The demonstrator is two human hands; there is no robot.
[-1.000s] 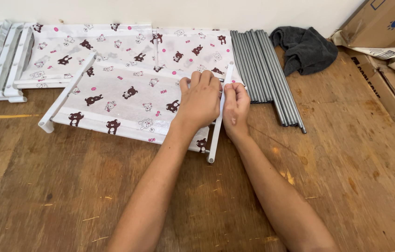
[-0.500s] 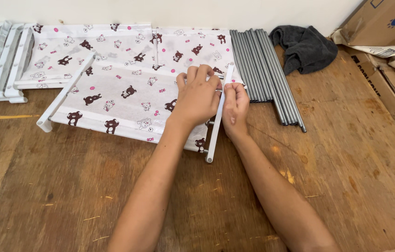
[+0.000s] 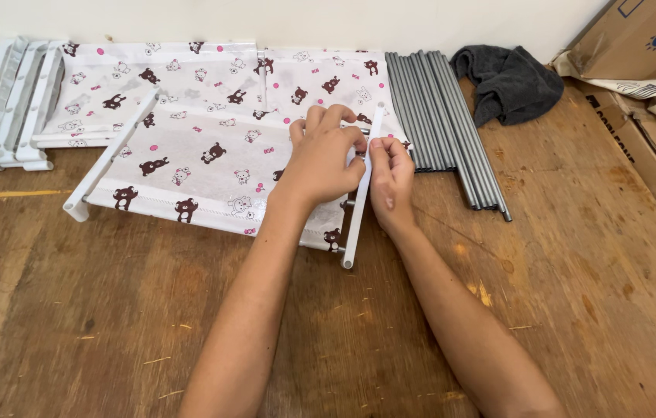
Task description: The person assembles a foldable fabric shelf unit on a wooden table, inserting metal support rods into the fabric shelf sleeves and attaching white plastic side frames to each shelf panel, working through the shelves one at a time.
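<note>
Both hands meet on one white plastic bar [image 3: 360,186] at the right edge of the bear-print fabric panel [image 3: 204,166]. The left hand [image 3: 320,159] is curled over the fabric, fingertips pinching the bar from its left side; the right hand [image 3: 391,179] grips the same bar from the right, thumb and forefinger closed on it — so neither hand is nearer, they flank it. The bar's long axis runs away from the person, tilted slightly right at the far end, its near end poking past the fabric onto the wooden desk [image 3: 111,310]. A matching white bar [image 3: 111,155] holds the panel's left edge. Just right of the hands lies a bundle of grey metal tubes [image 3: 440,116], roughly parallel to the held bar; beyond them a dark cloth [image 3: 510,77] and cardboard boxes [image 3: 642,46]
</note>
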